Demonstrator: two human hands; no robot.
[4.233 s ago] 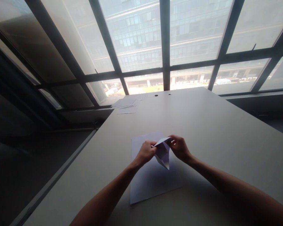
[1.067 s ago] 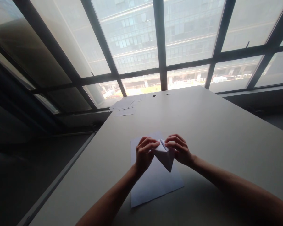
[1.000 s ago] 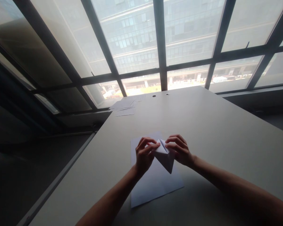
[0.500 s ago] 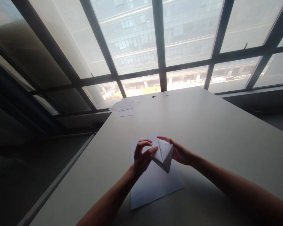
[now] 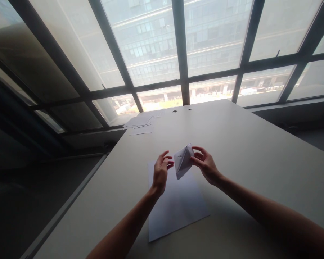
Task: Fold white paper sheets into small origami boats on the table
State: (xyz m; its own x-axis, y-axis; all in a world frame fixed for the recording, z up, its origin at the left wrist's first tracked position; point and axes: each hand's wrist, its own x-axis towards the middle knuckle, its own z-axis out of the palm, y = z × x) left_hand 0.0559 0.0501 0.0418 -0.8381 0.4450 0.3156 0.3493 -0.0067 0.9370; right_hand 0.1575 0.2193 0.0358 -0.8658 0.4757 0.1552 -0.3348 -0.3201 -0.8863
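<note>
In the right fingers (image 5: pixel 198 162), folded paper (image 5: pixel 184 160) above a sheet (image 5: pixel 178 212).

I see through one camera, which is worn on the head. It looks forward and down, along the table (image 5: pixel 218 129) toward the window (image 5: pixel 181 54), which fills the upper part. I view the left hand (image 5: pixel 161 172) and the right hand (image 5: pixel 207 166) from behind and above, quite near, around the centre.

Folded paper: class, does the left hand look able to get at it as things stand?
Probably yes: the left hand is open beside the folded paper, nothing visible between them, and the right hand grips the opposite side.
</note>
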